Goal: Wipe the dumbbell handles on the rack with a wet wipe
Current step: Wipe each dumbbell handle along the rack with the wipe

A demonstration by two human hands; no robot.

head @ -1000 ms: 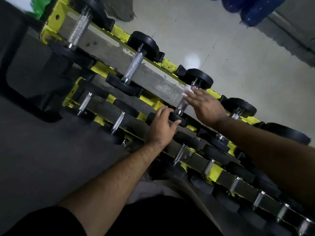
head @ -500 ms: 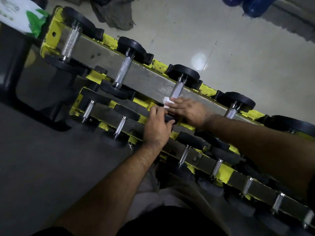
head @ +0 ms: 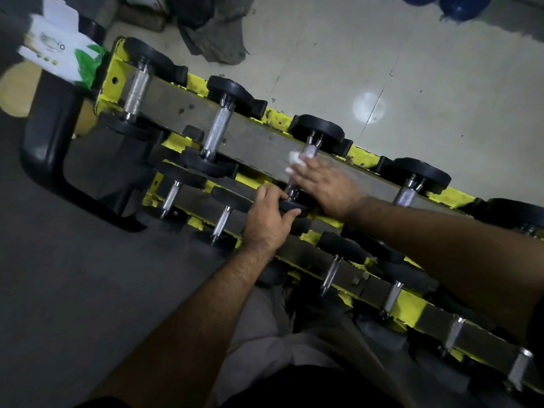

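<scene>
My right hand [head: 321, 184] presses the wipe [head: 295, 161] along the third top handle [head: 309, 150]; my left hand [head: 266, 217] grips its near weight [head: 293, 207]. Most handles look unwiped.

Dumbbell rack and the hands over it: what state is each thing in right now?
Wet wipe: bunched, pressed on a handle by the right hand.
Right hand: holds the wipe on the third top-row handle.
Left hand: grips that dumbbell's near weight head.
Other dumbbells: resting on the rack, untouched.
Rack: yellow paint chipped.
Wipe pack: beside the rack's end.
</scene>
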